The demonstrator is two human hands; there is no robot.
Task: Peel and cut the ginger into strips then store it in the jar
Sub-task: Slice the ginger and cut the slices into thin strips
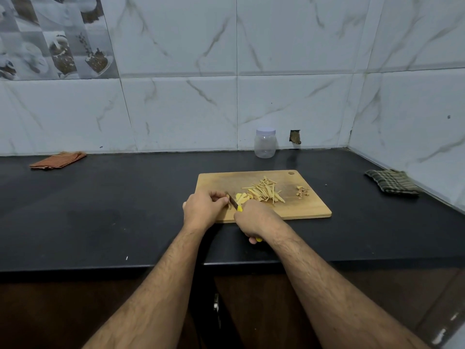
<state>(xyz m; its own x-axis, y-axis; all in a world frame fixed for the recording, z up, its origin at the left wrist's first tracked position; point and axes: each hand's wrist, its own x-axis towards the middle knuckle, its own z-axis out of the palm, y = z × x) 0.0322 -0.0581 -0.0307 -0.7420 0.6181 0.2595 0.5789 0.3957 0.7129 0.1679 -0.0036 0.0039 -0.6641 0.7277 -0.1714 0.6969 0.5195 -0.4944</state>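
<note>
Clear lidded jar (265, 144) behind board (312, 210)

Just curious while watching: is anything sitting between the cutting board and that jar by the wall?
No. In the head view only bare black counter lies between the cutting board and the jar.

knife (234, 204) handle mostly hidden by right hand (254, 217)

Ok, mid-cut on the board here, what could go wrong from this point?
1. The knife blade lies close to the left hand fingertips pinching a small ginger piece; a slip could nick them.
2. The cut strips crowd the right hand and could get scattered.
3. The jar still has its lid on, far behind the cutting board.
</note>
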